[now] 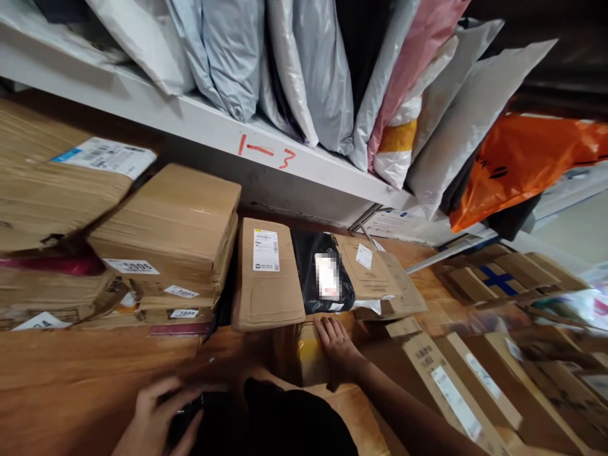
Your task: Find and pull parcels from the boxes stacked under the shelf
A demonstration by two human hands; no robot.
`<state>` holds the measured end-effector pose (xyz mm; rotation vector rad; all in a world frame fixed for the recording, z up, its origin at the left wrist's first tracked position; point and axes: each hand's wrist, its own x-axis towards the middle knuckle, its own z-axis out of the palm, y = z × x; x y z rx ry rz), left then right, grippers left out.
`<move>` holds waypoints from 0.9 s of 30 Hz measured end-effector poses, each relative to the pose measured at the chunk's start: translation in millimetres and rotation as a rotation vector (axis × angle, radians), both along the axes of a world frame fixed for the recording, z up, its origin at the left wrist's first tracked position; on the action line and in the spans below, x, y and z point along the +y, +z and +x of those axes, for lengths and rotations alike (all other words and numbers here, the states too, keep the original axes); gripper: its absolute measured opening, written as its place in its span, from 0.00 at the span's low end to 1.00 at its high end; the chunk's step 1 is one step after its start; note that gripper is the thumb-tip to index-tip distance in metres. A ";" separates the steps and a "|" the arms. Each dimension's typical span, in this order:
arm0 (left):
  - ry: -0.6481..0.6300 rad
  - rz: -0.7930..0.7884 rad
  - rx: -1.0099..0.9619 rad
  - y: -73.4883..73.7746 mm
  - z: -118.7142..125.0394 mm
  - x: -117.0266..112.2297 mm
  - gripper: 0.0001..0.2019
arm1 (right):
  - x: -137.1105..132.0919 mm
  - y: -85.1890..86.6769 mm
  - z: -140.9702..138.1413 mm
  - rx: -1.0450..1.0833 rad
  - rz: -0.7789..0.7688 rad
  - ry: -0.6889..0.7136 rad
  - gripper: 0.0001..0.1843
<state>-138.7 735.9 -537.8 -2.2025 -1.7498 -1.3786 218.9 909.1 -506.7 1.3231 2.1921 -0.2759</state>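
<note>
My right hand (pixel 336 342) reaches forward with its fingers flat and together on top of a cardboard box (pixel 311 358) wrapped with yellow tape. Just beyond it lie a black poly parcel (pixel 308 259) with a white label and a flat cardboard box (pixel 266 275). My left hand (pixel 154 421) is low at the bottom edge, fingers curled round a dark object (pixel 187 415) that I cannot make out clearly. Dark clothing fills the bottom middle.
Stacked cardboard boxes (pixel 171 234) stand at the left, more boxes (pixel 475 380) lie at the right. A white shelf edge (pixel 199 120) marked "1-3" in red runs overhead, holding grey, pink and white mailer bags (pixel 327 76). An orange bag (pixel 522 158) hangs at the right.
</note>
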 end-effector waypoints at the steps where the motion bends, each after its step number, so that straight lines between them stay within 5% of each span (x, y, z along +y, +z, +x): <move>1: 0.000 -0.023 -0.005 -2.5 -2.0 -0.9 0.16 | -9.4 -1.1 2.6 -0.028 0.025 -0.018 0.79; 6: 0.012 -0.143 -0.077 -19.9 3.6 -2.4 0.16 | -53.3 -14.0 21.5 0.005 0.093 -0.134 0.75; 10: -0.046 -0.399 -0.171 -35.6 24.2 12.5 0.14 | -60.6 -23.6 29.7 0.129 0.138 -0.099 0.73; 15: -0.233 -0.756 -0.430 -38.9 41.9 35.4 0.15 | -60.2 -8.3 38.7 0.156 0.135 -0.063 0.69; 18: -0.319 -0.868 -0.555 -37.6 33.7 35.1 0.12 | -64.2 27.9 53.2 0.180 0.146 0.021 0.68; 22: -0.315 -0.895 -0.712 -31.7 10.4 37.4 0.14 | -69.1 113.7 76.6 0.285 0.233 0.208 0.63; 24: -0.361 -0.898 -0.793 -19.1 4.7 50.7 0.17 | -70.9 162.8 80.8 0.332 0.307 0.367 0.57; 27: -0.513 -0.913 -1.061 19.0 12.4 80.5 0.26 | -70.6 225.1 70.4 0.353 0.514 0.626 0.45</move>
